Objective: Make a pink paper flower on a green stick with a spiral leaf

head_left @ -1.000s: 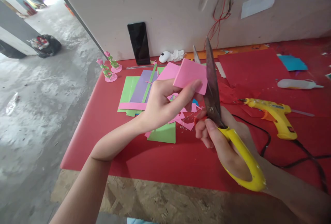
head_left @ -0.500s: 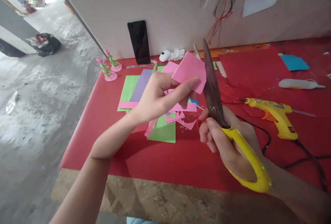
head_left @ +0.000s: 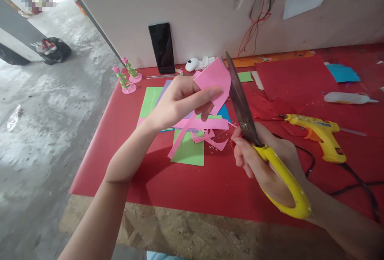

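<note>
Between thumb and fingers my left hand (head_left: 183, 102) pinches a piece of pink paper (head_left: 214, 78) whose right edge is curved. My right hand (head_left: 267, 168) grips scissors (head_left: 244, 120) with yellow handles and dark blades. The blades point up and away, slightly parted at the tips, and lie along the paper's right edge. Beneath my left hand are pink strips and scraps (head_left: 207, 124), with green paper (head_left: 190, 152) and purple paper under them. Part of this pile is hidden by my left hand.
Two small paper flowers (head_left: 128, 88) on pink bases stand at the table's left. A phone (head_left: 162, 48) leans on the white wall. At right lie a yellow glue gun (head_left: 319, 134) with a black cord, a white squeeze bottle (head_left: 349, 98) and blue paper (head_left: 343, 73).
The pink paper and my left hand have shifted a little left. The scissors have moved left and slightly down with it, and the paper's right edge looks rounder than before.
</note>
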Demonstrator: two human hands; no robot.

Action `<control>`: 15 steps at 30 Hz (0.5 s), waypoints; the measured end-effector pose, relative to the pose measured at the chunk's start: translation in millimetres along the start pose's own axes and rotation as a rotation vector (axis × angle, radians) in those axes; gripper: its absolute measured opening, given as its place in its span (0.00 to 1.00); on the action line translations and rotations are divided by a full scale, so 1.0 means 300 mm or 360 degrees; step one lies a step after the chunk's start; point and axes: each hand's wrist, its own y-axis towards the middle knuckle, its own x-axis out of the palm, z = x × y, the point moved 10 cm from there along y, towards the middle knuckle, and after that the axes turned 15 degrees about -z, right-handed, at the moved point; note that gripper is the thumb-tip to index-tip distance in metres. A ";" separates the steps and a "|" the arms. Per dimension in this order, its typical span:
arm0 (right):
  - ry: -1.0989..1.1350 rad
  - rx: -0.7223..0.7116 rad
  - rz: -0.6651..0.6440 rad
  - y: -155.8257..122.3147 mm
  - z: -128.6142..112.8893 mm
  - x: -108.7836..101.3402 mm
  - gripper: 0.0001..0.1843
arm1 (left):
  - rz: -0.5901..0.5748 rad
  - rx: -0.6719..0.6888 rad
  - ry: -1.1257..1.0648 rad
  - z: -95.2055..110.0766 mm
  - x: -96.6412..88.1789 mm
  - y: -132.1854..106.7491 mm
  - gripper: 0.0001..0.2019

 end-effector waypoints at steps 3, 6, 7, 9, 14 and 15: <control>0.0027 -0.0005 -0.0010 -0.005 -0.001 -0.003 0.11 | 0.0059 -0.0016 -0.0047 -0.002 -0.009 0.000 0.26; 0.0115 0.0058 -0.0008 0.001 0.016 -0.006 0.12 | 0.0195 0.0000 -0.0078 0.005 -0.031 -0.005 0.25; 0.0183 0.0102 -0.0030 0.007 0.029 0.000 0.13 | 0.0234 -0.0005 -0.0082 0.004 -0.036 -0.006 0.25; 0.0398 0.0205 -0.0104 0.019 0.062 0.026 0.16 | 0.0283 -0.0027 -0.0072 0.000 -0.043 -0.009 0.25; 0.0669 0.0340 -0.0230 0.038 0.126 0.095 0.14 | 0.0329 -0.0010 -0.0031 -0.005 -0.051 -0.010 0.25; 0.0631 0.0333 -0.0221 0.039 0.134 0.096 0.14 | 0.0326 0.0000 -0.0050 -0.008 -0.049 -0.009 0.25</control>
